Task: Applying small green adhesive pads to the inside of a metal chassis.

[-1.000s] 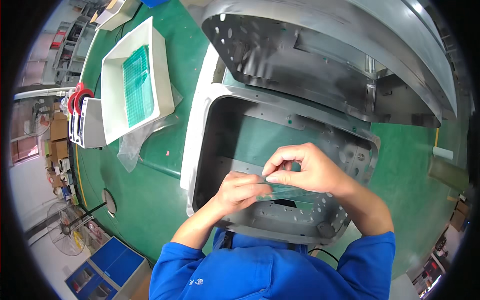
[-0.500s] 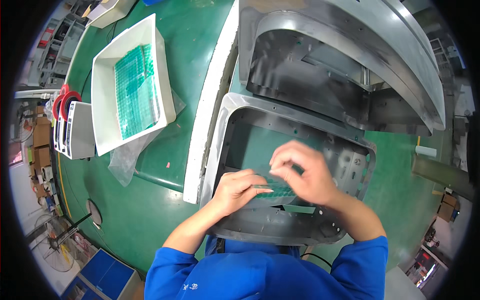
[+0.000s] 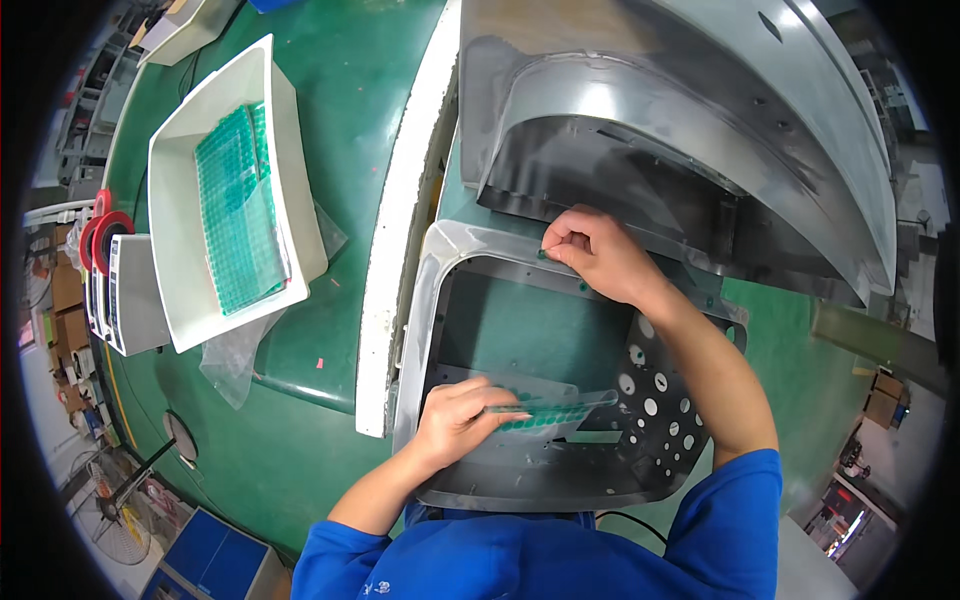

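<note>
A grey metal housing with a large opening and a perforated right side lies in front of me on the green table. My left hand holds a clear sheet of small green stickers over the housing's near part. My right hand is stretched to the housing's far rim, fingertips pinched and pressing a small green sticker onto the rim there. A larger curved metal shell stands just behind that rim.
A white tray holding more green sticker sheets sits at the left, over a clear plastic bag. A long white foam strip lies left of the housing. A grey device with red tape rolls stands at the table's left edge.
My right hand left the sticker sheet and reached forward to the housing's far rim. My left hand stays on the sheet. The view shifted slightly toward the housing.
</note>
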The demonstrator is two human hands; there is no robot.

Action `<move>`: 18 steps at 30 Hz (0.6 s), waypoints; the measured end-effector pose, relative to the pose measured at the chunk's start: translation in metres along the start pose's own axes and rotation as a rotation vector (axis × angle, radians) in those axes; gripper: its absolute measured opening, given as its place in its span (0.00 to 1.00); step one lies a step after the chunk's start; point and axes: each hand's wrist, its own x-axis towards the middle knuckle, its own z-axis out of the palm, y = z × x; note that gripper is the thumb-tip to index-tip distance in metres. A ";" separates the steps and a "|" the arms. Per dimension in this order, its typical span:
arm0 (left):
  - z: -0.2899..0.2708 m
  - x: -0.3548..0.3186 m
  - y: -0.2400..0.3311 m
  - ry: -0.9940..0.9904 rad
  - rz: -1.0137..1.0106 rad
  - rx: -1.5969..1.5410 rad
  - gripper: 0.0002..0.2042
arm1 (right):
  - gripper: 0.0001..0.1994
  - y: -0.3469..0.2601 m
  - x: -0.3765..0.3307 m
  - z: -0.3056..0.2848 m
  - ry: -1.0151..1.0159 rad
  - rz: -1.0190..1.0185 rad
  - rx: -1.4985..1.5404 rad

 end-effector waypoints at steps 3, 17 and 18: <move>0.000 0.000 -0.002 0.005 0.003 -0.015 0.09 | 0.03 -0.003 0.001 0.001 0.007 0.001 -0.011; 0.001 0.001 -0.003 0.008 -0.024 -0.024 0.09 | 0.03 -0.006 0.000 0.003 0.072 -0.009 -0.126; 0.000 0.002 -0.002 0.007 -0.024 -0.024 0.09 | 0.03 -0.006 0.000 0.003 0.074 -0.016 -0.131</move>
